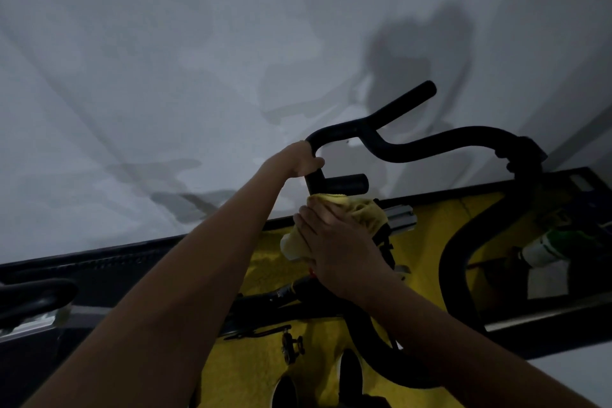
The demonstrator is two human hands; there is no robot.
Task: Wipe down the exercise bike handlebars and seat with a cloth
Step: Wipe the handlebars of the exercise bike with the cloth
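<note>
The black handlebars (414,149) of the exercise bike curve across the middle of the view in front of a pale wall. My left hand (303,161) grips the left bend of the bar from above. Just below it, my right hand (334,242) presses a yellow cloth (364,209) onto the centre of the bar near a short black stub grip (347,183). My fingers lie fairly flat over the cloth, which bunches out on both sides of my hand. The seat is not clearly in view.
A yellow bike body (427,252) lies under the bars. At the right stands a white and green bottle (549,247). A dark part (29,296) sticks in from the left edge. Shoes (351,371) show at the bottom.
</note>
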